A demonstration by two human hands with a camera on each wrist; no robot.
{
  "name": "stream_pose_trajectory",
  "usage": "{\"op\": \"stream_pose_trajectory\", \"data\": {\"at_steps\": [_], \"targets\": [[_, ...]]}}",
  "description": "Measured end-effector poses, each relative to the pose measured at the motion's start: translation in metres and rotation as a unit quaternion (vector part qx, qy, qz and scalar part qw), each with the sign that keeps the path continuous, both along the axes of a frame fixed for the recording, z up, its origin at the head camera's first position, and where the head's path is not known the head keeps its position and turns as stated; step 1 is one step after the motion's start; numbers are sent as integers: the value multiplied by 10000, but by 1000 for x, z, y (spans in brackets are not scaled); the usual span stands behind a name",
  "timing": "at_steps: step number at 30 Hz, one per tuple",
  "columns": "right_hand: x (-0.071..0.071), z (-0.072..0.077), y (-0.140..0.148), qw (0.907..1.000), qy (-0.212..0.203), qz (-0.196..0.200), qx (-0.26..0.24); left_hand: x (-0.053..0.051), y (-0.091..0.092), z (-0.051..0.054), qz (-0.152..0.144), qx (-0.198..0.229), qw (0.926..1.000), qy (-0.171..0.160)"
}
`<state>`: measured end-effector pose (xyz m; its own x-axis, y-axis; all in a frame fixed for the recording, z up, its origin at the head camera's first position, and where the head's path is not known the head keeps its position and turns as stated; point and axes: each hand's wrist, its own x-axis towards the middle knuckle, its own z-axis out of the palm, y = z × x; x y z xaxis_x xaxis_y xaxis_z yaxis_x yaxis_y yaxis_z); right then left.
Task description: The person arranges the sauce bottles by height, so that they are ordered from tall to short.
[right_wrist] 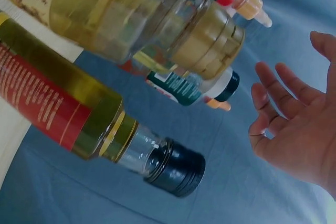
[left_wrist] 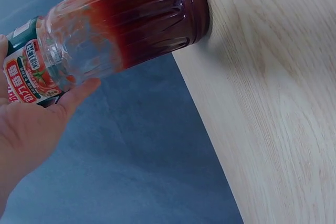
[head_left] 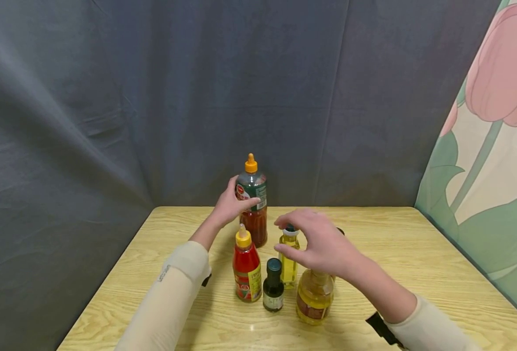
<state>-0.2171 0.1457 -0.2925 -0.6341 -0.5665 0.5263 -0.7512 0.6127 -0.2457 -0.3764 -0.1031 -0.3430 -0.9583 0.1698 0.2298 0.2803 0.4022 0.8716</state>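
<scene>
My left hand (head_left: 231, 204) grips a tall sauce bottle (head_left: 256, 226) with an orange nozzle cap and green label. Its dark red sauce (left_wrist: 152, 17) fills the lower part, and the base meets the tabletop in the left wrist view. My right hand (head_left: 324, 243) hovers with loosely bent fingers around the top of a slim yellow oil bottle (head_left: 288, 265), holding nothing. Beneath it stands a wider oil bottle (head_left: 313, 304) with a gold cap (right_wrist: 210, 38). An oil bottle with a red label (right_wrist: 47, 95) and black cap is mostly hidden behind my right hand in the head view.
A red ketchup bottle (head_left: 247, 270) with a yellow cap stands nearer than the tall bottle. Beside it is a small dark bottle (head_left: 273, 287). The wooden table (head_left: 386, 253) ends at a grey curtain (head_left: 241, 97); a tulip-patterned wall (head_left: 500, 161) rises on the right.
</scene>
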Motion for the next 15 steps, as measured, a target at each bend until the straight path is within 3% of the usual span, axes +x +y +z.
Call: {"op": "stream_pose_trajectory", "data": {"at_steps": [15], "targets": [[-4, -2, -22, 9994, -72, -23, 350, -14, -13, -4, 152, 3, 9998, 145]]}}
